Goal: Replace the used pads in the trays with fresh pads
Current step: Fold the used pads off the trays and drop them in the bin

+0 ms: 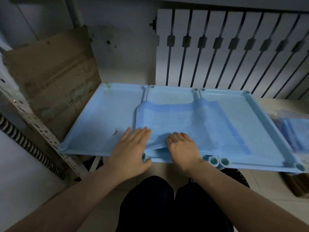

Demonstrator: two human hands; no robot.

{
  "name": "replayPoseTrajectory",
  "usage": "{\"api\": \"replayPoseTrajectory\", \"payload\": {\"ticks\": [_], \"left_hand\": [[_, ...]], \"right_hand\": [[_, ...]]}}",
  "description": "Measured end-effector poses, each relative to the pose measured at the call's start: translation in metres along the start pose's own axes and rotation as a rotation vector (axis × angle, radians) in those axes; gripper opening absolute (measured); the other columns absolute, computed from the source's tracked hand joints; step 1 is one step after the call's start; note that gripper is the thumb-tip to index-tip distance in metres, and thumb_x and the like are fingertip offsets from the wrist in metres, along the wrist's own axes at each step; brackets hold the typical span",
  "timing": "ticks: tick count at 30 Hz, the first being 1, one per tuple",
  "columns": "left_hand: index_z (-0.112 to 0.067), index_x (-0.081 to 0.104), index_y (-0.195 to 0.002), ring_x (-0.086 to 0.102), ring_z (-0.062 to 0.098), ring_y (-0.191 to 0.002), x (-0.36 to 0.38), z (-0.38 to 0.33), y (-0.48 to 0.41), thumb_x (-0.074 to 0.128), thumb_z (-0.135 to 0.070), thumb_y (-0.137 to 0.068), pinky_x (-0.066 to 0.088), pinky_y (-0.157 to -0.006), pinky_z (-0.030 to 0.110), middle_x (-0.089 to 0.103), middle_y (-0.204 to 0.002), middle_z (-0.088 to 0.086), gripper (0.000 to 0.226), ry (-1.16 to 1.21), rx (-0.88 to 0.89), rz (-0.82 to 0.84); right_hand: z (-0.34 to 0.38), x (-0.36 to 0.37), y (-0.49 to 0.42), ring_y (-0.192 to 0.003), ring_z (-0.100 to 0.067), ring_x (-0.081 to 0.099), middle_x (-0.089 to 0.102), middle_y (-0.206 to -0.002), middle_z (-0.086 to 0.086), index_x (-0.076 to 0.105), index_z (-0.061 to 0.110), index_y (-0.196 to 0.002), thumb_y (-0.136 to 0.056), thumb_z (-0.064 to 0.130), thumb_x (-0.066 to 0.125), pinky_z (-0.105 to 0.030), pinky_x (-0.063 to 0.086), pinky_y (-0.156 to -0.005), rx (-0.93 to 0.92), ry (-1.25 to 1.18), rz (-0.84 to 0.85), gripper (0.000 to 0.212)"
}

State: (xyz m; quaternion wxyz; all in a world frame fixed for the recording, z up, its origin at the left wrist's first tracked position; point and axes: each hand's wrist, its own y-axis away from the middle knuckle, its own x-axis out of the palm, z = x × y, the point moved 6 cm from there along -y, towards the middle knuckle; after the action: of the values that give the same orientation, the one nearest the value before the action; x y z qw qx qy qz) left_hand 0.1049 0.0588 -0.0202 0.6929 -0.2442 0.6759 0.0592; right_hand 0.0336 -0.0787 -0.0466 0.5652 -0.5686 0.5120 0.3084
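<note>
From the head camera there were three pale blue trays side by side on the shelf: left tray [103, 114], middle tray [170, 95], right tray [242, 114]. One blue pad [184, 119] lay skewed over the middle tray, its right part spilling into the right one and its far end short of the back rim.

The left hand [132, 146] lay flat, fingers straight and close together, their tips pressing the pad's left edge. The right hand [181, 146] had its fingers curled down onto the near edge, where the sheet lifted and folded. It looked like a grip, though the thumb was hidden.

The pad looked thin, light and limp, so it would likely crumple and drag. It seemed best taken by its darker border or corners, then smoothed flat.

A brown speck [115, 131] sat in the left tray, and a pack of pads [294, 131] waited at far right.
</note>
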Motion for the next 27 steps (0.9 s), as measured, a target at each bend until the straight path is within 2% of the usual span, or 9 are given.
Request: {"api": "replayPoseTrajectory", "payload": {"ticks": [2, 4, 5, 7, 11, 17, 20, 24, 27], "left_hand": [[-0.009, 0.061, -0.126, 0.06, 0.02, -0.119, 0.004, -0.016, -0.012, 0.077, -0.041, -0.065, 0.04, -0.107, 0.044, 0.064, -0.127, 0.005, 0.071, -0.035, 0.078, -0.055], [-0.016, 0.077, -0.093, 0.071, 0.015, -0.095, 0.007, -0.02, -0.024, 0.07, -0.03, -0.069, 0.05, -0.095, 0.037, 0.075, -0.098, -0.001, 0.029, -0.004, 0.129, -0.143], [-0.019, 0.077, -0.079, 0.072, 0.014, -0.085, 0.005, -0.018, -0.028, 0.061, -0.027, -0.071, 0.05, -0.092, 0.033, 0.075, -0.085, -0.003, 0.02, 0.005, 0.137, -0.148], [-0.018, 0.073, -0.067, 0.072, 0.014, -0.071, 0.01, -0.01, -0.034, 0.05, -0.023, -0.073, 0.047, -0.088, 0.034, 0.072, -0.069, -0.003, 0.025, 0.001, 0.117, -0.097], [-0.012, 0.065, -0.069, 0.063, 0.027, -0.061, 0.015, 0.008, -0.036, 0.05, -0.013, -0.076, 0.054, -0.059, 0.04, 0.063, -0.064, 0.004, 0.016, 0.076, 0.005, 0.053], [-0.013, 0.071, -0.091, 0.065, 0.03, -0.084, 0.013, 0.011, -0.038, 0.045, -0.025, -0.097, 0.051, -0.071, 0.037, 0.07, -0.086, 0.005, 0.029, 0.131, -0.114, 0.06], [-0.019, 0.073, -0.098, 0.065, 0.029, -0.09, 0.012, 0.008, -0.043, 0.048, -0.027, -0.097, 0.048, -0.074, 0.035, 0.073, -0.092, 0.002, 0.027, 0.204, -0.122, 0.032], [-0.011, 0.075, -0.082, 0.067, 0.026, -0.072, 0.012, 0.013, -0.044, 0.045, -0.041, -0.087, 0.052, -0.067, 0.036, 0.072, -0.074, 0.004, 0.042, 0.381, -0.107, 0.003], [-0.014, 0.072, -0.071, 0.062, 0.011, -0.065, 0.011, 0.02, -0.044, 0.064, -0.024, -0.087, 0.049, -0.066, 0.029, 0.068, -0.067, -0.006, 0.02, 0.529, -0.173, 0.009]], "right_hand": [[0.002, -0.002, -0.001, -0.077, -0.026, 0.063, 0.066, -0.079, -0.007, 0.069, 0.009, -0.078, -0.049, 0.009, 0.075, -0.034, 0.051, -0.081, -0.01, 0.002, -0.011, 0.03], [-0.002, -0.006, -0.001, -0.075, -0.026, 0.063, 0.065, -0.077, -0.007, 0.068, 0.009, -0.076, -0.048, 0.008, 0.073, -0.033, 0.051, -0.08, -0.014, 0.007, -0.039, 0.029], [-0.005, -0.008, -0.001, -0.074, -0.026, 0.062, 0.064, -0.075, -0.007, 0.067, 0.009, -0.075, -0.046, 0.006, 0.072, -0.033, 0.052, -0.079, -0.01, 0.015, -0.044, 0.029], [-0.019, -0.009, 0.002, -0.071, -0.026, 0.062, 0.063, -0.072, -0.006, 0.067, 0.009, -0.073, -0.042, 0.003, 0.073, -0.033, 0.052, -0.079, 0.001, 0.038, -0.047, 0.031], [-0.064, -0.006, 0.021, -0.065, -0.026, 0.062, 0.062, -0.066, -0.005, 0.066, 0.01, -0.066, -0.032, 0.001, 0.078, -0.031, 0.053, -0.072, 0.071, 0.093, 0.028, 0.038], [-0.145, -0.015, 0.069, -0.057, -0.026, 0.063, 0.063, -0.06, -0.007, 0.062, 0.009, -0.06, -0.023, -0.001, 0.08, -0.031, 0.053, -0.065, 0.266, 0.11, 0.13, 0.042], [-0.175, -0.022, 0.089, -0.056, -0.028, 0.063, 0.06, -0.057, -0.007, 0.06, 0.009, -0.058, -0.039, -0.007, 0.079, -0.033, 0.052, -0.063, 0.356, 0.125, 0.128, 0.031], [-0.195, -0.019, 0.101, -0.092, -0.027, 0.064, 0.067, -0.087, -0.003, 0.065, 0.014, -0.085, -0.081, 0.005, 0.059, -0.032, 0.041, -0.089, 0.433, 0.101, 0.182, 0.012], [-0.206, -0.022, 0.106, -0.102, -0.029, 0.061, 0.07, -0.102, -0.003, 0.07, 0.016, -0.1, -0.091, 0.014, 0.052, -0.033, 0.038, -0.094, 0.52, -0.105, 0.101, 0.02]]}}
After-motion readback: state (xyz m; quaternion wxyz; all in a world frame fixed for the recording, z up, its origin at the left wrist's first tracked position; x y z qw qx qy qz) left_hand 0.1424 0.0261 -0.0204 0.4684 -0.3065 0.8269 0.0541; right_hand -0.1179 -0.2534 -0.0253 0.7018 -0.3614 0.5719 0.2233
